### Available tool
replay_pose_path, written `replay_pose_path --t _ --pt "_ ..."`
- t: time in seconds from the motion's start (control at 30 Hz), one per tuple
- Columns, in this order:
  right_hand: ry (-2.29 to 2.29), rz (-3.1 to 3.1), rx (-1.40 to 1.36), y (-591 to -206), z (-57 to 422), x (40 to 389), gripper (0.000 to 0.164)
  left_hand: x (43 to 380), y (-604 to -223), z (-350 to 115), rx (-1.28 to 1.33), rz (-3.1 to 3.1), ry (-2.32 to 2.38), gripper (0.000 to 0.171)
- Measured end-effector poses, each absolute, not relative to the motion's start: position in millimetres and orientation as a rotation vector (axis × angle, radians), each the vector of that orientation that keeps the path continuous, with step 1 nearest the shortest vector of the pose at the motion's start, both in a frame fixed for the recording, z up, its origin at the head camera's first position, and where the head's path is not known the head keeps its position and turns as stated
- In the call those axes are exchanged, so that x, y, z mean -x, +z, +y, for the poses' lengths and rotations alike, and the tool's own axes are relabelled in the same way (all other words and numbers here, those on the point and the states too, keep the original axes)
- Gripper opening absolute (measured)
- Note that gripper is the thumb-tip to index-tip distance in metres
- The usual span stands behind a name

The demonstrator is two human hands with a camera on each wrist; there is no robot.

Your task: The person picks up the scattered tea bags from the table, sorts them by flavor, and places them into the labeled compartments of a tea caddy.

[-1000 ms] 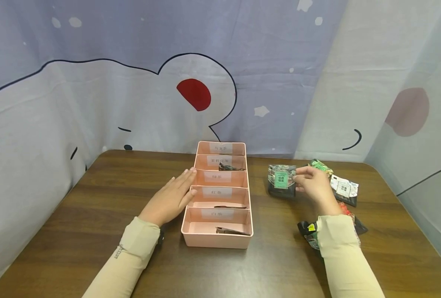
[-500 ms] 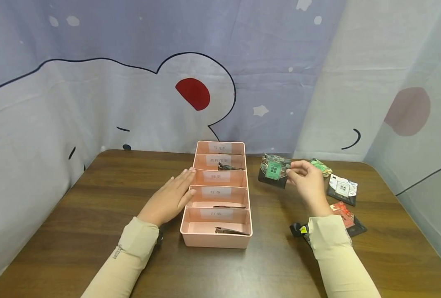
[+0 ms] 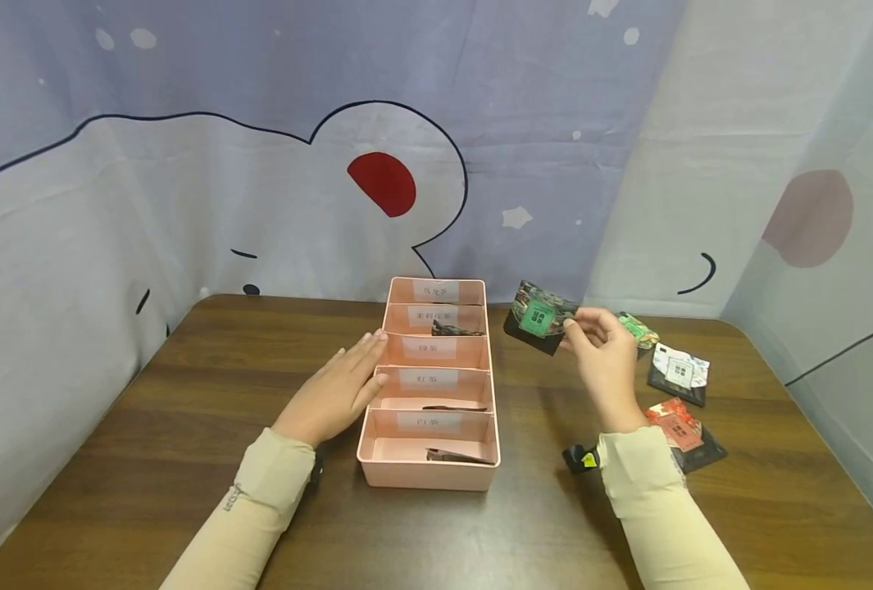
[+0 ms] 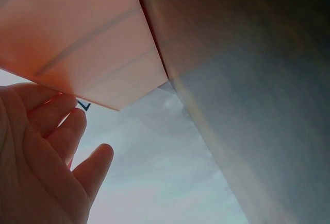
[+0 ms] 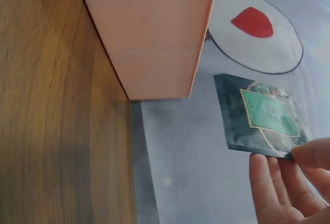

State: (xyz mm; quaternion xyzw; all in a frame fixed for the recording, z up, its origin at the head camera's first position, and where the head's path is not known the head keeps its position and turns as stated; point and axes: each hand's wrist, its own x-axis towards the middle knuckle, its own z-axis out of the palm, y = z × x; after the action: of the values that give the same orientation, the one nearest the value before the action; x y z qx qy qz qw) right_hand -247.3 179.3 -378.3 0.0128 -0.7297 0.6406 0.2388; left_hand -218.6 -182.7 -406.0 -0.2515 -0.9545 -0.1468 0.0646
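Note:
My right hand (image 3: 604, 365) pinches a dark tea bag packet with a green label (image 3: 538, 318) at its right edge, between thumb and fingers. The packet is raised above the table, tilted, to the right of a pink divided box (image 3: 429, 476). In the right wrist view, that packet (image 5: 268, 117) shows its green label beyond the box's side wall (image 5: 149, 38). My left hand (image 3: 330, 399) rests its straight fingers against the box's left rim, thumb spread. Several compartments with white paper labels line the box; dark packets (image 3: 456, 456) lie in some of them.
On the table's right side lie a green packet (image 3: 638, 331), a white-and-black packet (image 3: 678, 374) and a red-and-black packet (image 3: 681, 434). My right sleeve (image 3: 650, 483) partly hides that area. A printed curtain (image 3: 525, 164) hangs behind the wooden table (image 3: 185, 410).
My right hand has lifted the green-labelled tea bag packet and moved it left, closer to the box, tilting it. The red packet is now more exposed. My left hand has stayed at the rim.

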Motion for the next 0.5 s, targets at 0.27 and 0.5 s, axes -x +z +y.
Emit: replay_pose_path --t 0.27,0.5 --pt "1.789 -1.887 -0.174 -377 164 244 0.012 218 -405 -182 0.754 -2.888 -0.433 0.062" --pt "1.787 -1.874 -0.284 -381 150 240 0.011 218 -405 -181 0.754 -2.887 -0.433 0.062"
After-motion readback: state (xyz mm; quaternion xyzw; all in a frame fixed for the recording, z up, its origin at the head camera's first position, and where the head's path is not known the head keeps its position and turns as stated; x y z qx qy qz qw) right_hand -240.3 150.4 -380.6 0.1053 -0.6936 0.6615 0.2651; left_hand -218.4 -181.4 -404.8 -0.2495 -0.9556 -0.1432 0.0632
